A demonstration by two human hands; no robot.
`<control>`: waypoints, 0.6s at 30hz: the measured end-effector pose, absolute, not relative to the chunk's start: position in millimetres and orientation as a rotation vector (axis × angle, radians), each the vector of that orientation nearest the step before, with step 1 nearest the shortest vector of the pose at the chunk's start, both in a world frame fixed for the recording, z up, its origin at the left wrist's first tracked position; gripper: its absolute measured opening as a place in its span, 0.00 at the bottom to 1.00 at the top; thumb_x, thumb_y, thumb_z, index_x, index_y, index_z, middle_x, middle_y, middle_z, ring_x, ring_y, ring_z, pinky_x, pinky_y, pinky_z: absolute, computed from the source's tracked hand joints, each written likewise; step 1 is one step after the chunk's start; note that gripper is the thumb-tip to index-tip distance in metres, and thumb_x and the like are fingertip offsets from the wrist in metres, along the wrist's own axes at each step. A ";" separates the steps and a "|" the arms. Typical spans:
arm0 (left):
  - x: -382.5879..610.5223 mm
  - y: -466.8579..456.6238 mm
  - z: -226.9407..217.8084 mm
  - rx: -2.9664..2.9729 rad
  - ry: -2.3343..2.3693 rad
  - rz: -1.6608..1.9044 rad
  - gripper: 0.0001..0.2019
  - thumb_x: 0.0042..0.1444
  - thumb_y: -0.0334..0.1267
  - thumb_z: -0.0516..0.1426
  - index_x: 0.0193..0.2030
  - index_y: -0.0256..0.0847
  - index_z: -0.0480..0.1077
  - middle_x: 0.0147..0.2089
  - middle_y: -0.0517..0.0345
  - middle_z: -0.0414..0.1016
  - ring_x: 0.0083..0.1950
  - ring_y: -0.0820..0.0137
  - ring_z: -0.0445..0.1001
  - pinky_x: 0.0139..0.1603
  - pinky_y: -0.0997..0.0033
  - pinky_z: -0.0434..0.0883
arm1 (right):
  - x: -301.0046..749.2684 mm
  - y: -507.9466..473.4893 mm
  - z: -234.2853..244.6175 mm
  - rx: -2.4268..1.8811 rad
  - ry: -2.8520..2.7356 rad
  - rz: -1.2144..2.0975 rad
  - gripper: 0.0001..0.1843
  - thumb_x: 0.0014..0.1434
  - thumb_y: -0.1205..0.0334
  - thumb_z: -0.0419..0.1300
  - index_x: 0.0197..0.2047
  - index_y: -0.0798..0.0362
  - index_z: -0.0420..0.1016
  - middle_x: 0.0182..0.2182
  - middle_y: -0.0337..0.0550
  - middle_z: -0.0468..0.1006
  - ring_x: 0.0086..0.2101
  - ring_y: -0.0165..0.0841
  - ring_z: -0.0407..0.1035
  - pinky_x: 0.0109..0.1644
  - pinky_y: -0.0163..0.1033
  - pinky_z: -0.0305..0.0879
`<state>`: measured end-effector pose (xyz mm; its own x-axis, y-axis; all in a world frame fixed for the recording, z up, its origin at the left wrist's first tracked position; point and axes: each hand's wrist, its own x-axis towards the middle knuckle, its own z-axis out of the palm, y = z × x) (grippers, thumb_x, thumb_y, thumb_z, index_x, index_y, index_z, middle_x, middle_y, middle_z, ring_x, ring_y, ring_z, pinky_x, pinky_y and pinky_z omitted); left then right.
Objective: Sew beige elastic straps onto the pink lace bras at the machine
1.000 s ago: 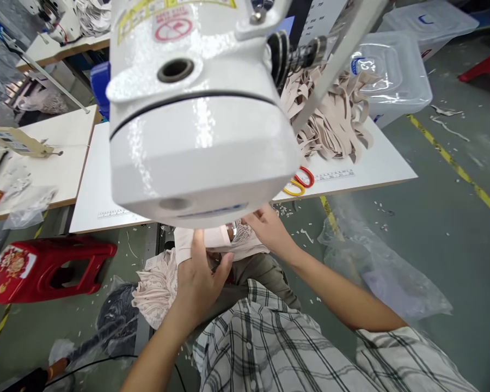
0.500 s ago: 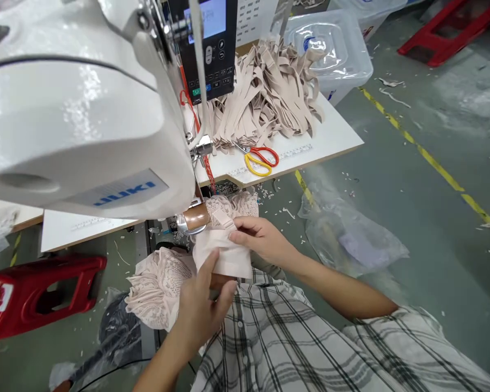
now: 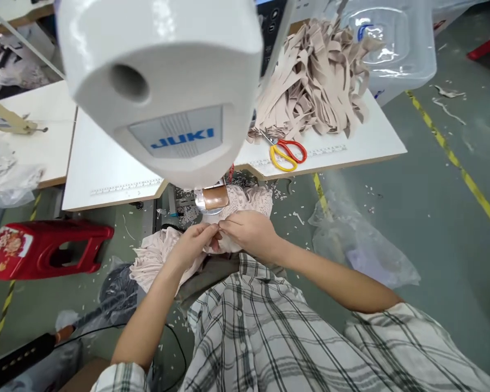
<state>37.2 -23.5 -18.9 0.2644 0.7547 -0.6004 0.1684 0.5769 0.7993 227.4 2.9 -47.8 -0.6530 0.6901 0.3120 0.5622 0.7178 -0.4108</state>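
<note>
Under the head of a white sewing machine (image 3: 159, 71), both my hands meet at a pale pink lace garment (image 3: 251, 198). My left hand (image 3: 194, 243) is closed, its thumb and forefinger pinching the near edge of the cloth. Fingertip to fingertip with it, my right hand (image 3: 251, 231) is also closed on the garment, and its back hides much of the cloth. The garment lies just in front of the machine's rounded metal arm end (image 3: 212, 198). A bunch of gathered pale pink lace pieces (image 3: 155, 256) hangs to the left, below my left forearm.
Scissors (image 3: 288, 155) with red and yellow handles lie on the white table (image 3: 375, 141), beside a heap of beige straps (image 3: 318, 81). A clear plastic bin (image 3: 387, 43) stands behind. Red stool (image 3: 49, 247) at left; plastic bag (image 3: 359, 245) on the floor at right.
My view has shifted, so the machine head appears further right. My left hand has gone from spread fingers over the cloth to a pinch, and both hands have come together at its edge.
</note>
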 end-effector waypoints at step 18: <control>42.5 -45.8 -25.9 1.254 1.444 0.763 0.14 0.66 0.43 0.51 0.34 0.40 0.73 0.34 0.58 0.75 0.37 0.69 0.71 0.39 0.73 0.66 | 226.7 -8.1 -57.0 -1.108 -2.138 0.741 0.15 0.65 0.53 0.59 0.50 0.52 0.76 0.44 0.50 0.77 0.46 0.40 0.71 0.47 0.44 0.69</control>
